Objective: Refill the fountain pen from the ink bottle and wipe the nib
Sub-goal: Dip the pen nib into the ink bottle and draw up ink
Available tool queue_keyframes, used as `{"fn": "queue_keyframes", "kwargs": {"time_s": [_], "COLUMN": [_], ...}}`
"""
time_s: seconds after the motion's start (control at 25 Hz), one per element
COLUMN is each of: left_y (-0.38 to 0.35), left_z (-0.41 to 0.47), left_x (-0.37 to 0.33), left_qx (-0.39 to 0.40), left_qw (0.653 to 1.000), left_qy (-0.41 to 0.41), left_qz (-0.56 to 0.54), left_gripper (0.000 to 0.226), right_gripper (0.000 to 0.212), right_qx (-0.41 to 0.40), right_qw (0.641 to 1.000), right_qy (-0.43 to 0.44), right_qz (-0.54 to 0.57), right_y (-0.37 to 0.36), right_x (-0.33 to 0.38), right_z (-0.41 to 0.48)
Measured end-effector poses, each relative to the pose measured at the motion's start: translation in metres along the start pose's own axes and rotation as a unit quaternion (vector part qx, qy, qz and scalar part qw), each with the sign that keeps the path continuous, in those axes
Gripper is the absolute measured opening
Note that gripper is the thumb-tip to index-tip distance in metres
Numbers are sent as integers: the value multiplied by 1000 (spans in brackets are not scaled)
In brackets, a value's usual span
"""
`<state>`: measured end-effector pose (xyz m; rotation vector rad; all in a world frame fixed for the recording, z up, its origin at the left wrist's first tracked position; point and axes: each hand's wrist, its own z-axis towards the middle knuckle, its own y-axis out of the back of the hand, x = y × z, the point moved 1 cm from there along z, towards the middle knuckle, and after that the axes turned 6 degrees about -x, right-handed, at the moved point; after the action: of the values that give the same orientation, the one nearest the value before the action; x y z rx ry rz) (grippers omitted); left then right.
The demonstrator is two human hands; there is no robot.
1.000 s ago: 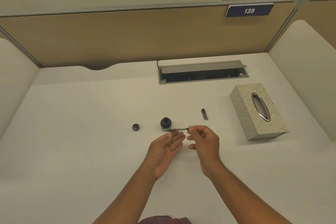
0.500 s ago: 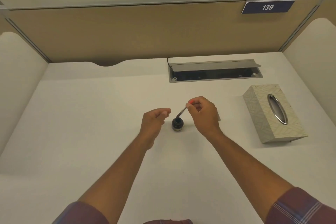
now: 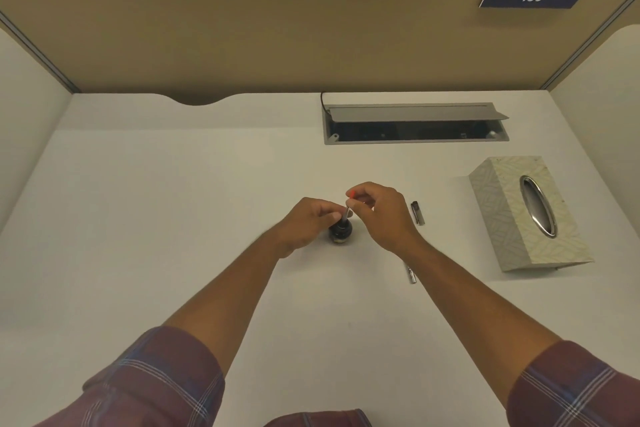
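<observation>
A small dark ink bottle [image 3: 340,231] stands open in the middle of the white desk. The fountain pen's front section with its converter [image 3: 346,213] stands nearly upright with the nib end down in the bottle's mouth. My right hand [image 3: 379,215] pinches the red-tipped top of it between thumb and fingers. My left hand [image 3: 309,222] is curled against the left side of the bottle and the pen's lower part; its thumb touches the pen. The nib itself is hidden inside the bottle. The bottle's cap is hidden behind my left hand.
A dark pen cap [image 3: 417,212] lies right of my right hand. A silvery pen barrel [image 3: 410,274] lies beside my right forearm. A patterned tissue box [image 3: 530,215] stands at the right. An open cable hatch [image 3: 415,123] sits at the back, with partition walls around the desk.
The pen went from lying level between my hands to tilted over the bottle, and now stands in its mouth. My left hand has closed in against the bottle.
</observation>
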<state>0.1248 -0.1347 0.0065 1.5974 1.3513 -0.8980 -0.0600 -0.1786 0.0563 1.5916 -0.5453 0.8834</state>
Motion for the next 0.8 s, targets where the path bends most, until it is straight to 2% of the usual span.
{"fn": "queue_keyframes", "kwargs": {"time_s": [0.2, 0.44, 0.8], "left_y": [-2, -5, -4], "left_z": [3, 0, 4], "left_x": [3, 7, 13], "left_qx": [-10, -28, -32], "left_qw": [1000, 999, 999], "left_qy": [-24, -42, -39], "left_qz": [-8, -15, -20], "left_gripper": [22, 23, 22], "right_gripper": [14, 12, 7], "right_qx": [37, -1, -7], "right_qw": [999, 1000, 1000], "right_qy": [5, 2, 8], "right_qz": [15, 19, -9], "right_y": [0, 2, -1], "right_x": [0, 4, 4], "right_z": [9, 8, 8]}}
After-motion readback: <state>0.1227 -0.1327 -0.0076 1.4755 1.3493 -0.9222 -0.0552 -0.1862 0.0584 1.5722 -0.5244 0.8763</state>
